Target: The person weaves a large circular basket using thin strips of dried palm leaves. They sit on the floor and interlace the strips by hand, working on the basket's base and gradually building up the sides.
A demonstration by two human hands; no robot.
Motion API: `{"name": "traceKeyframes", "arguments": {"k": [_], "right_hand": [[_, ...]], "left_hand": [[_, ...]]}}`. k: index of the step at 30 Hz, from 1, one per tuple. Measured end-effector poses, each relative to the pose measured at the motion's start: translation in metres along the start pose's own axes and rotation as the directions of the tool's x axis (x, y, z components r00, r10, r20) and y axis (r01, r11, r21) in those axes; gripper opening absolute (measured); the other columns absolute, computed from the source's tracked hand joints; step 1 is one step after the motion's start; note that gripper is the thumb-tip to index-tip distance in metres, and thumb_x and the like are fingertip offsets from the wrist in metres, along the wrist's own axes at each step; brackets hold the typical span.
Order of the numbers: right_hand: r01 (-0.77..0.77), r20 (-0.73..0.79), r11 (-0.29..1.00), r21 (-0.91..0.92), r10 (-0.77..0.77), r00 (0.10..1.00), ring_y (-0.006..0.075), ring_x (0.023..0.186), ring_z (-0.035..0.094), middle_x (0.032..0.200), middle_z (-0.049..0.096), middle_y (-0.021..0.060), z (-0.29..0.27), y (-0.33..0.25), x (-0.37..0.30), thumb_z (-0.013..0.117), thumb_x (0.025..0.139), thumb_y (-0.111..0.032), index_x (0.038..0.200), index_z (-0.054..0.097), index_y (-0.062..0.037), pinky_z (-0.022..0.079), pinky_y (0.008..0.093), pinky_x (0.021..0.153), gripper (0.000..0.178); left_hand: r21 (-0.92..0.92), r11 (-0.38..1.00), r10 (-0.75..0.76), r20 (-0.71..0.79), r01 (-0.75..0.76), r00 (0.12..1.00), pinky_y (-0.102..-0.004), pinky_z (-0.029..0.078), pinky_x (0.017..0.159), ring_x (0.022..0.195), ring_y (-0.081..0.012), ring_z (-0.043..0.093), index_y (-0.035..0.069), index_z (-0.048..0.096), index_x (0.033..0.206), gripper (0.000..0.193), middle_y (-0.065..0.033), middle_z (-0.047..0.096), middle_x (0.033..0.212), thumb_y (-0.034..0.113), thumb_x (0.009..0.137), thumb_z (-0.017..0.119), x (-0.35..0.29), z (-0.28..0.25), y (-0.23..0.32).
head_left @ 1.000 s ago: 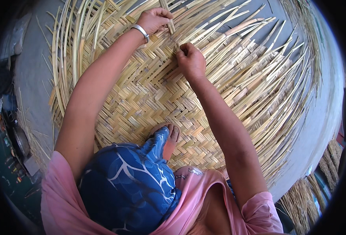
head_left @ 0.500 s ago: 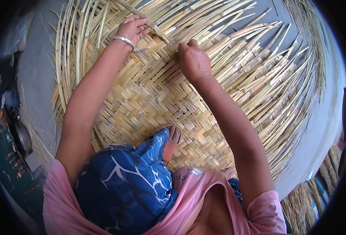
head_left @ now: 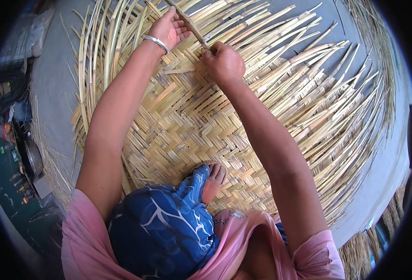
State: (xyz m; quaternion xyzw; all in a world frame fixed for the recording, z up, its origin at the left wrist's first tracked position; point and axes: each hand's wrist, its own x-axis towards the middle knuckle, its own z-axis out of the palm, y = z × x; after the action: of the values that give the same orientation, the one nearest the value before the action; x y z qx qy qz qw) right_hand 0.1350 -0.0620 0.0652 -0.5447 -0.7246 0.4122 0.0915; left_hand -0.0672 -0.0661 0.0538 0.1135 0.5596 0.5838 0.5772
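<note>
A woven mat of pale split reeds in a zigzag pattern lies under my arms, with long loose ends fanning out at its far and right sides. My right hand is closed in a fist near the mat's far part, gripping the near end of a brownish reed strip. The strip slants away to the far left. Beside it my left hand, with a silver bangle at the wrist, has its fingers apart and its thumb against or close to the strip.
My foot rests on the mat's near part, beside my blue patterned garment. Grey floor surrounds the mat. Dry stalks lie at the far right, and a round metal pan stands among clutter at left.
The brown strip has been raised and now slants more steeply from my right fist. That fist has shifted slightly left, and my left fingers have spread beside the strip. The view has shifted slightly.
</note>
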Motion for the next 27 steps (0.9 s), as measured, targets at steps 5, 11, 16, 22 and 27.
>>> {"name": "traceKeyframes", "arguments": {"k": [5,11,16,22,27], "right_hand": [[-0.090,-0.056,0.986,0.137,0.099,0.994,0.0328,0.079,0.062,0.080,0.065,0.0139,-0.001,0.005,0.004,0.060,0.079,-0.029,0.085,0.064,-0.0099,0.048,0.0413,0.071,0.020],[-0.047,-0.137,0.969,0.241,0.082,0.987,0.0337,0.079,0.062,0.080,0.065,0.0159,0.003,0.012,0.006,0.060,0.077,-0.027,0.090,0.062,-0.0071,0.048,0.0418,0.072,0.024],[-0.087,-0.090,0.930,0.358,0.128,0.988,0.0354,0.080,0.062,0.081,0.064,0.0193,-0.003,0.016,0.004,0.060,0.076,-0.025,0.094,0.059,-0.0015,0.048,0.0422,0.074,0.029],[-0.071,-0.106,0.890,0.451,0.132,0.986,0.0368,0.077,0.061,0.079,0.063,0.0201,0.000,0.022,0.001,0.059,0.077,-0.023,0.090,0.056,0.0002,0.047,0.0423,0.073,0.027],[-0.038,-0.146,0.827,0.562,0.144,0.979,0.0366,0.073,0.060,0.076,0.061,0.0200,0.014,0.030,0.000,0.057,0.078,-0.021,0.086,0.053,0.0013,0.047,0.0416,0.071,0.024]], "left_hand": [[0.434,0.900,-0.042,0.169,-0.036,0.985,-0.0293,0.050,0.083,0.098,-0.0188,0.060,0.000,0.052,0.117,0.031,-0.0115,0.062,0.106,0.021,0.094,0.045,0.014,0.034,0.002],[0.942,0.022,-0.024,0.334,-0.334,0.942,-0.0309,0.047,0.084,0.098,-0.0243,0.060,-0.001,0.053,0.120,0.040,-0.0156,0.063,0.105,0.020,0.086,0.051,0.044,0.055,-0.010],[0.883,-0.286,-0.101,0.359,-0.372,0.928,-0.0341,0.049,0.075,0.083,-0.0287,0.063,-0.003,0.058,0.110,0.051,-0.0177,0.066,0.088,0.031,0.073,0.065,0.050,0.080,-0.012],[0.946,0.221,-0.259,0.290,-0.235,0.922,-0.0293,0.052,0.066,0.074,-0.0143,0.063,-0.002,0.060,0.104,0.051,-0.0101,0.066,0.083,0.030,0.068,0.077,0.038,0.079,0.003],[0.817,0.574,-0.277,0.261,-0.058,0.925,-0.0311,0.054,0.076,0.083,-0.0164,0.064,-0.002,0.055,0.111,0.049,-0.0108,0.064,0.099,0.021,0.073,0.076,0.026,0.068,0.003]]}}
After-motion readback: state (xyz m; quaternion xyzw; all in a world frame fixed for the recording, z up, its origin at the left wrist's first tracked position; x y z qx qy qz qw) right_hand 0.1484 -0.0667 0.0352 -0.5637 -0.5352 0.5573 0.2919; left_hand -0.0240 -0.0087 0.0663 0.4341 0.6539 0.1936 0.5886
